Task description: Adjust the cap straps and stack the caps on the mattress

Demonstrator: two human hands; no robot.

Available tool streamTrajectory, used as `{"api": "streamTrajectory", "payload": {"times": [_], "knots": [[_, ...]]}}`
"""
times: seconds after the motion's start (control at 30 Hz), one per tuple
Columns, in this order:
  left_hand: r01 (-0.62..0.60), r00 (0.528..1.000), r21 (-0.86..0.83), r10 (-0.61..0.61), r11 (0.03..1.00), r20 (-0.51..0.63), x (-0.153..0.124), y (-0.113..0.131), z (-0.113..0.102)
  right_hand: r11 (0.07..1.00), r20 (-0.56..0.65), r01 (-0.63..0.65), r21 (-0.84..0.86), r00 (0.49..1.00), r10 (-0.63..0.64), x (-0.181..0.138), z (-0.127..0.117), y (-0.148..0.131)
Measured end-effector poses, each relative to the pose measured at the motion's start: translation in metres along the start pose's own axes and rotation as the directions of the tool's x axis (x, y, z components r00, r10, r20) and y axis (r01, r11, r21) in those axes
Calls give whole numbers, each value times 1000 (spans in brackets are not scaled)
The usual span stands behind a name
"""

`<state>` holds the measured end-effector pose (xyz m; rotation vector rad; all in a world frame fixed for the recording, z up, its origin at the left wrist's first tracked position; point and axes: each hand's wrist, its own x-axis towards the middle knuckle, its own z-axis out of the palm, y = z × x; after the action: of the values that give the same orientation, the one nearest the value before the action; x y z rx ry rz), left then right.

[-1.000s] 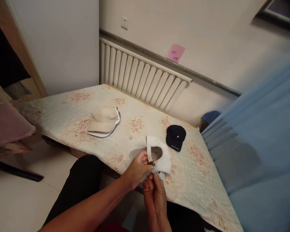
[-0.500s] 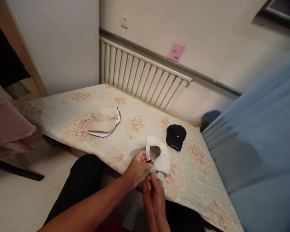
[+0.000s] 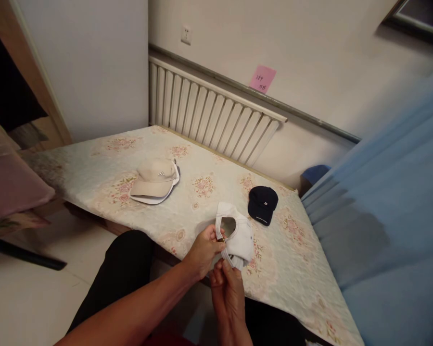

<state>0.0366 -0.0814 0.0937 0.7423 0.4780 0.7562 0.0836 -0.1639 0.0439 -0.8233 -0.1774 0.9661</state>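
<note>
Both my hands hold a white baseball cap [image 3: 240, 242] over the near edge of the bed, its back opening turned toward me. My left hand [image 3: 204, 247] pinches the back strap near its buckle, thumb on top. Lower down, my right hand [image 3: 229, 283] grips the strap's other part between thumb and fingers. A navy cap [image 3: 262, 204] with a small white mark lies just beyond, to the right. Farther left, a beige cap [image 3: 153, 178] rests on top of a white one [image 3: 155, 200], with a darker edge showing behind them.
A flowered cover [image 3: 180, 192] spreads over the bed. Behind it stands a white radiator [image 3: 212, 110] against the wall, with a pink note [image 3: 262, 78] above. A blue curtain [image 3: 393, 211] hangs on the right. Pink cloth [image 3: 16, 187] juts in from the left.
The white cap has shifted slightly left and turned a little in my hands. Both hands keep their pinch on the strap. The other caps stay where they were.
</note>
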Motion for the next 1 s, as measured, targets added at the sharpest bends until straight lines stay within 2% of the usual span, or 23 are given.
{"api": "streamTrajectory", "payload": {"times": [0.2, 0.47, 0.63, 0.77, 0.87, 1.0], "knots": [[79, 995, -62, -76, 995, 59, 0, 1, -3, 1000, 2, 1, -7, 1000, -1, -1, 5, -5], [189, 968, -44, -178, 981, 176, 3, 5, -10, 1000, -63, 8, 20, 998, -7, 0, 6, -12], [192, 958, -51, -176, 980, 227, 3, 4, -11, 997, 4, -7, 70, 1000, 7, -2, 8, -12], [166, 952, -105, -132, 980, 275, 0, 11, -4, 996, -31, 4, 90, 1000, -1, -3, 16, -21], [127, 962, -143, -87, 982, 258, -2, 20, 6, 996, -47, 68, 66, 997, -65, -2, 28, -35], [77, 976, -177, -38, 981, 214, -4, 25, 14, 983, 60, 171, -73, 984, -167, 11, 39, -64]]}}
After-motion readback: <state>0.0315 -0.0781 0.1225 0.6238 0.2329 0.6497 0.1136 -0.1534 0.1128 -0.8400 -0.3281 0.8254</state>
